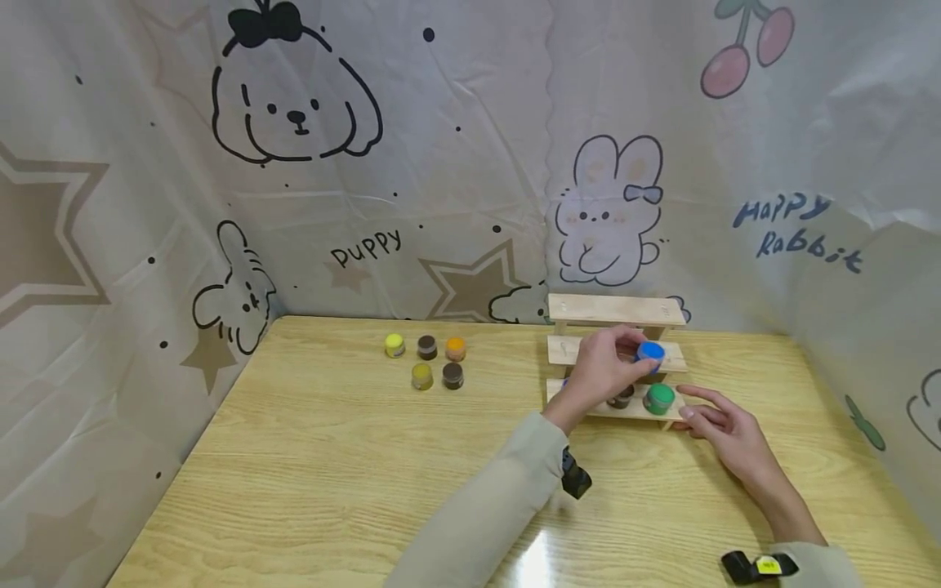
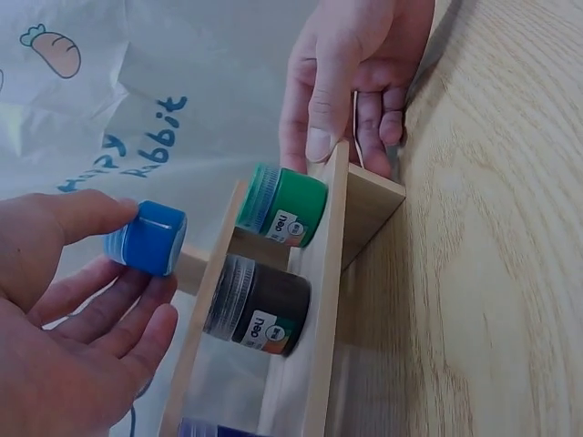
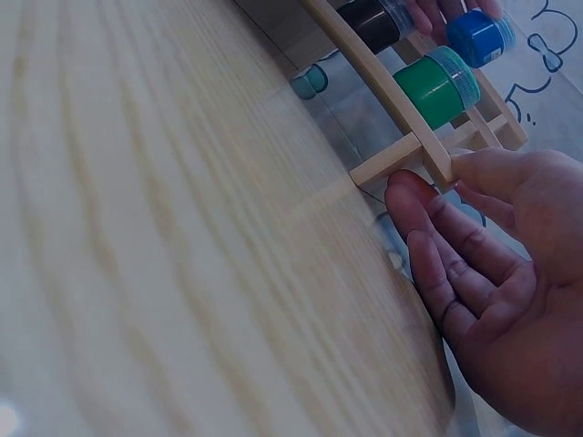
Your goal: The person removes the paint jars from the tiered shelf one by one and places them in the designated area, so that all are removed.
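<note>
Pale printed sheeting (image 1: 470, 184) hangs behind both hands, and below them spreads a light wood-grain table (image 1: 331, 474). Between the two grips stands a three-tiered wooden rack (image 1: 616, 309), its top tier just beyond the left hand (image 1: 601, 369), the end of its lowest tier at the right hand (image 1: 728, 437).

Only the head view takes in the five jars on the table, well apart to the left of the left grip: yellow (image 1: 394, 345), brown (image 1: 427, 347) and orange (image 1: 456, 349) jars in the farther row, olive (image 1: 422, 376) and black (image 1: 452, 376) jars in the nearer one. The left wrist view alone makes readable the labels on a green jar (image 1: 659, 398), beside the right hand's fingertips on the lowest tier, and on a dark jar (image 1: 622, 398) next to it, which the left hand partly covers from above. Farther from the right grip, a sliver of something violet (image 2: 219, 430) shows on that tier.

The left grip is closed to a jar's width: thumb and fingers pinch a blue jar (image 1: 650, 353) near the middle tier; whether it touches the wood cannot be told. The right grip is narrow, its thumb on the end of the lowest tier; the right wrist view shows other fingers bent beneath that corner.
</note>
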Action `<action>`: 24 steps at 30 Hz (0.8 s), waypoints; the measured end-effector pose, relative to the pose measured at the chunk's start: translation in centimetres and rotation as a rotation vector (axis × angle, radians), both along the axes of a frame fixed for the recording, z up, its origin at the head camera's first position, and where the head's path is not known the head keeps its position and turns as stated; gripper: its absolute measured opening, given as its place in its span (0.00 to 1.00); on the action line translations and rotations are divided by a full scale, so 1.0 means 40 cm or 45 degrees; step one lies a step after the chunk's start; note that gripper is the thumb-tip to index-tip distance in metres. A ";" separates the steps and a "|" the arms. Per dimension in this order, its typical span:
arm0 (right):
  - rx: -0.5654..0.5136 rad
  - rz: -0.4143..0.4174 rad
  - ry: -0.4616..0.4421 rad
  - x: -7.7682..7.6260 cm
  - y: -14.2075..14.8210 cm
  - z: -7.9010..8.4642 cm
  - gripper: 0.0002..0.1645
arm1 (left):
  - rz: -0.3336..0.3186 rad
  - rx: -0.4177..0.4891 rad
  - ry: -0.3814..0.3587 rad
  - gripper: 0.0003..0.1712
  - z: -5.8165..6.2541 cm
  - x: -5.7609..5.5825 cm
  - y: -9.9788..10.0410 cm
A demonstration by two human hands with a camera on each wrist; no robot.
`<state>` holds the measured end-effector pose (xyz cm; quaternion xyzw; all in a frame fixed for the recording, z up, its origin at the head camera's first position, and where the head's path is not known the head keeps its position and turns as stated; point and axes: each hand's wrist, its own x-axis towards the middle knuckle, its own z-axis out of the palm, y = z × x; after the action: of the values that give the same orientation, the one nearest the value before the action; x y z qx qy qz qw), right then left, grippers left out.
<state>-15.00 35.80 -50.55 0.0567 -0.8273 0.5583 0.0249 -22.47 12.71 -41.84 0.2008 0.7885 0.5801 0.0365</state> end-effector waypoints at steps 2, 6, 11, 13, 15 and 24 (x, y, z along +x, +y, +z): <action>0.002 -0.003 -0.006 0.000 -0.001 0.002 0.28 | -0.019 0.014 0.020 0.14 0.000 0.004 -0.009; 0.006 -0.010 -0.024 0.001 -0.001 0.003 0.29 | -0.025 0.031 0.046 0.14 0.006 0.012 -0.028; 0.019 -0.015 -0.025 0.001 0.001 0.005 0.29 | -0.016 0.060 0.057 0.16 0.017 0.015 -0.053; 0.025 -0.018 -0.028 0.001 0.002 0.006 0.29 | -0.019 0.074 0.063 0.16 0.019 0.017 -0.063; 0.028 -0.018 -0.034 0.001 0.003 0.006 0.30 | -0.025 0.086 0.070 0.16 0.021 0.021 -0.074; 0.024 -0.011 -0.020 0.001 0.002 0.003 0.29 | -0.071 0.162 0.056 0.17 0.024 0.033 -0.127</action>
<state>-14.94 35.86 -50.42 0.0491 -0.8329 0.5509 0.0203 -21.16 7.62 -40.90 0.2373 0.7448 0.6233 0.0227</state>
